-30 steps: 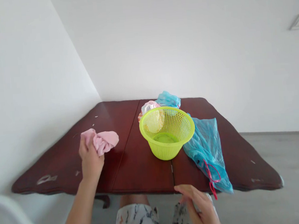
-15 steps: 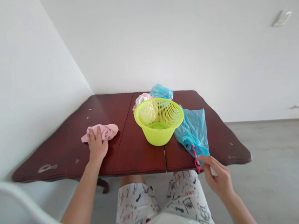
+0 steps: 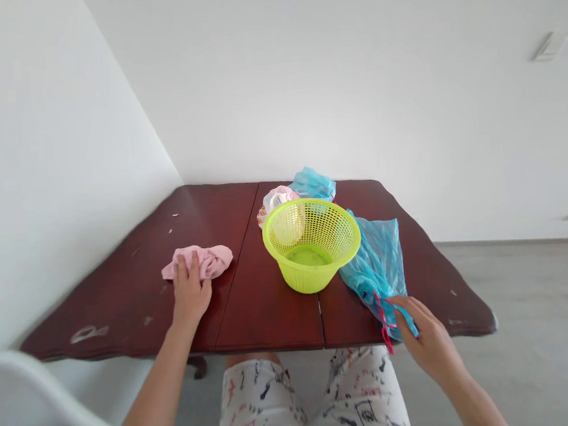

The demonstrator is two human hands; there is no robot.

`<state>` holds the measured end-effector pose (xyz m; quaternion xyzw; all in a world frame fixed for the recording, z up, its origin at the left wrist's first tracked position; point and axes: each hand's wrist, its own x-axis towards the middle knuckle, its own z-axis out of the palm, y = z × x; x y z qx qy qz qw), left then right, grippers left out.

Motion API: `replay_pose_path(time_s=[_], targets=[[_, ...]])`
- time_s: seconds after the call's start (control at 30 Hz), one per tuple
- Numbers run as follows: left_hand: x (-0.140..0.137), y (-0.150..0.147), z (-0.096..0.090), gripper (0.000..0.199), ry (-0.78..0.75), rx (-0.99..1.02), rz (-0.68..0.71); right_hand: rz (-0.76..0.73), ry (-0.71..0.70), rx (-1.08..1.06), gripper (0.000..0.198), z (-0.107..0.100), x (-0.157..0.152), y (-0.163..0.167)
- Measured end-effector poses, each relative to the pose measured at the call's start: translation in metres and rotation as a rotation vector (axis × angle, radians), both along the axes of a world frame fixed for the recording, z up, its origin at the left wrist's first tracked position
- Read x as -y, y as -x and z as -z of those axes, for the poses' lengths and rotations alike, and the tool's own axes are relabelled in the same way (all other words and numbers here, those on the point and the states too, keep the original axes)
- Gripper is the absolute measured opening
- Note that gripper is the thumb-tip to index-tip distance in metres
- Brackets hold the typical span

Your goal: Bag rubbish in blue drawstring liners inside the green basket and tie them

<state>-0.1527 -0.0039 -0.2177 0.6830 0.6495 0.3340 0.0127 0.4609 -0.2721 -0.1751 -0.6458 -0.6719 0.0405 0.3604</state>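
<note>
My left hand lies on a crumpled pink cloth on the left part of the table, fingers stretched out and apart over it. At the table's front edge my right hand pinches the gathered end of a blue plastic bag. A red drawstring hangs from this end, beside my fingertips. Between my hands stands a yellow-green plastic basket with mesh sides, upright, nothing visible inside. The basket's right side stands close against the blue bag and hides part of it.
Behind the basket lie a white and pink bundle, partly hidden, and a second blue plastic bag. The dark red wooden table has a wavy edge and seams. White walls stand behind and left. A blurred white tube crosses the lower left.
My right hand has moved from the red drawstring onto the bag's blue end, which now pokes out beyond my fingers. My left hand stays on the pink cloth. The view has shifted slightly.
</note>
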Motion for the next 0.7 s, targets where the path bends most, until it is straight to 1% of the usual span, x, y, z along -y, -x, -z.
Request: replay_pose_path(time_s=[0.17, 0.27, 0.37, 0.43, 0.53, 0.7], targets=[[0.002, -0.001, 0.002, 0.088, -0.02, -0.013, -0.002, 0.08, 0.172, 0.123, 0.055, 0.05, -0.02, -0.022], [0.003, -0.002, 0.003, 0.085, -0.018, -0.021, -0.002, 0.131, 0.247, 0.131, 0.066, 0.064, -0.027, -0.021], [0.002, -0.003, 0.004, 0.084, -0.032, -0.027, -0.019, 0.237, 0.303, 0.116, 0.083, 0.065, -0.03, -0.01], [0.001, -0.005, 0.004, 0.085, -0.044, -0.036, -0.025, 0.285, 0.321, 0.106, 0.088, 0.063, -0.031, -0.002], [-0.001, -0.006, 0.005, 0.086, -0.071, -0.04, -0.016, 0.334, 0.35, 0.119, 0.082, 0.057, -0.035, 0.009], [-0.006, -0.004, 0.006, 0.085, -0.106, -0.047, 0.017, 0.4, 0.5, 0.179, 0.069, 0.035, -0.046, 0.021]])
